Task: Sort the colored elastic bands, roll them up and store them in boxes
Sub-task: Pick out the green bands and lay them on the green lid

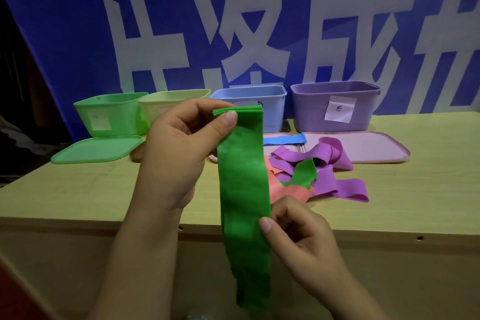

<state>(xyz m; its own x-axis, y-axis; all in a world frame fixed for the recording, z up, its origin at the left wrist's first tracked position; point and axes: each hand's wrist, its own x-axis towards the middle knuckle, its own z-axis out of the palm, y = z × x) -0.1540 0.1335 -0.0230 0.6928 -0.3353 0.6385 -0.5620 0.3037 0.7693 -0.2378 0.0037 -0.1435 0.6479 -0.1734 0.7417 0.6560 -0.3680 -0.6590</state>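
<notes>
Green bands (242, 189) between left hand (179, 148) above, right hand (293, 231) below.

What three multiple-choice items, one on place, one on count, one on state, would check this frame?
1. Where does the blue band lie?
A. inside the green box
B. in front of the blue box, on a lid
C. in the left hand

2. How many boxes stand in the row?
A. two
B. four
C. six

3. What state are the held green bands in?
A. rolled tight
B. hanging flat as a stack
C. stored in a box

Answers:
1 B: it rests on the pink lid before the blue box.
2 B: green box, yellow box, blue, purple box.
3 B: the left hand pinches the top; the right hand pinches an edge lower down.
</notes>
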